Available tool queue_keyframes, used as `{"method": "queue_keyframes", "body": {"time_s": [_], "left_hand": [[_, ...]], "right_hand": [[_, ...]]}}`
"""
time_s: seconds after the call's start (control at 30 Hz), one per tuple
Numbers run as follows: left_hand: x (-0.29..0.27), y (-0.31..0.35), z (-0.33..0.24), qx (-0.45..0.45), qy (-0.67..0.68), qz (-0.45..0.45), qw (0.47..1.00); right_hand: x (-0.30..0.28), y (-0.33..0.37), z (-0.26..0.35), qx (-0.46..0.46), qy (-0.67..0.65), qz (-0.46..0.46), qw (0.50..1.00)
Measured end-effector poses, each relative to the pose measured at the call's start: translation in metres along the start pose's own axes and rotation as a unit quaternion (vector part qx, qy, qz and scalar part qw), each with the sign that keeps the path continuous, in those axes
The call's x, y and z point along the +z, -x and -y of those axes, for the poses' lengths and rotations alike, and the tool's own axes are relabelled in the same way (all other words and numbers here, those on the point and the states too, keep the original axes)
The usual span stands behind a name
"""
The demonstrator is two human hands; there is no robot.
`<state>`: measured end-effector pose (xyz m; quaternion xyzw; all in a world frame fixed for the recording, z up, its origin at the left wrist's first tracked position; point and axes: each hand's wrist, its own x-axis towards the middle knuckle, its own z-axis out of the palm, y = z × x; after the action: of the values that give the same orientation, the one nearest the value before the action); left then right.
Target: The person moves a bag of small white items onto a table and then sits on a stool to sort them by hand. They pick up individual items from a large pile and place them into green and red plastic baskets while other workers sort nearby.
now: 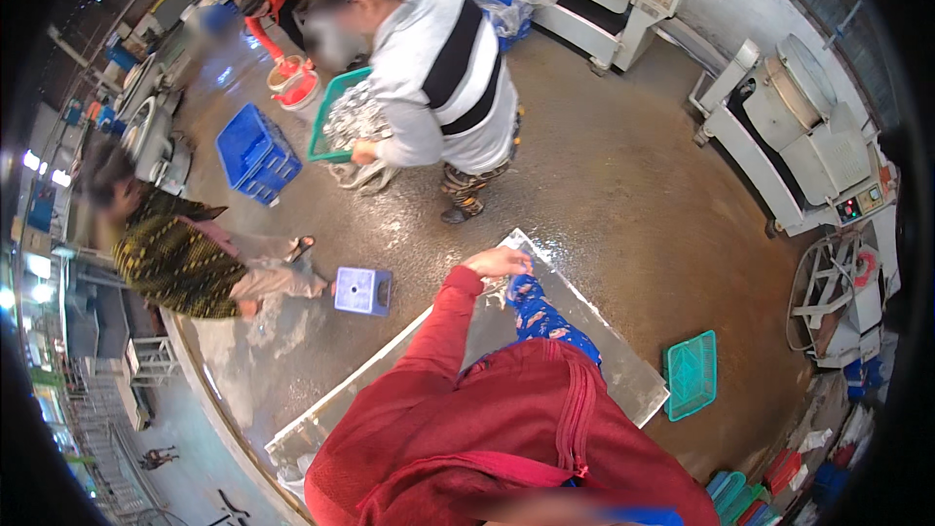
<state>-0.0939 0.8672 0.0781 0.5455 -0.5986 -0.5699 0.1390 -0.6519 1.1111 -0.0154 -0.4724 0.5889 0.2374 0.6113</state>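
Three other people [458, 68]; one holds green basket [318, 124]. One teal basket [690, 377] right of one pale-rimmed grey panel [571, 306]; one lavender stool [362, 290] left. Wet floor [623, 185] open beyond panel's far edge. Left hand [499, 262] above panel, fingers bent beside pale scraps [496, 294]; cannot tell whether pinching. Right hand unseen.

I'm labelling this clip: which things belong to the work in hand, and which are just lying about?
In the work, apparently:
grey, white-edged surface, nearest the left hand
green crate of silvery pieces, held by a co-worker

Apparently lying about:
green basket
blue crates
lavender stool
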Motion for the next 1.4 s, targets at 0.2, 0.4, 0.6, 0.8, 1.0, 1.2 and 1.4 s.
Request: {"method": "queue_keyframes", "body": {"time_s": [0.2, 0.4, 0.6, 0.8, 1.0, 1.2, 1.4], "left_hand": [[-0.141, -0.145, -0.091, -0.004, 0.113, -0.093, 0.989], [-0.276, -0.224, -0.055, -0.06, 0.153, -0.271, 0.949], [-0.334, -0.311, 0.036, -0.144, -0.035, -0.301, 0.942], [-0.51, -0.414, 0.113, -0.165, 0.041, -0.279, 0.945], [-0.73, -0.563, 0.102, 0.046, 0.3, -0.589, 0.749], [-0.83, -0.731, 0.069, -0.105, 0.071, -0.532, 0.837], [-0.905, -0.873, 0.098, -0.112, 0.021, -0.499, 0.859]], "right_hand": [[-0.175, -0.059, 0.161, -0.009, 0.022, -0.09, 0.996], [-0.459, -0.07, 0.451, -0.099, 0.121, -0.379, 0.912], [-0.535, -0.028, 0.725, -0.409, 0.195, -0.496, 0.74], [-0.666, -0.163, 0.798, -0.379, 0.178, -0.464, 0.781], [-0.76, -0.39, 0.783, -0.119, 0.211, -0.476, 0.845], [-0.77, -0.46, 0.86, -0.079, 0.058, -0.115, 0.989], [-1.04, -0.531, 1.057, -0.087, 0.097, -0.175, 0.976]]}}
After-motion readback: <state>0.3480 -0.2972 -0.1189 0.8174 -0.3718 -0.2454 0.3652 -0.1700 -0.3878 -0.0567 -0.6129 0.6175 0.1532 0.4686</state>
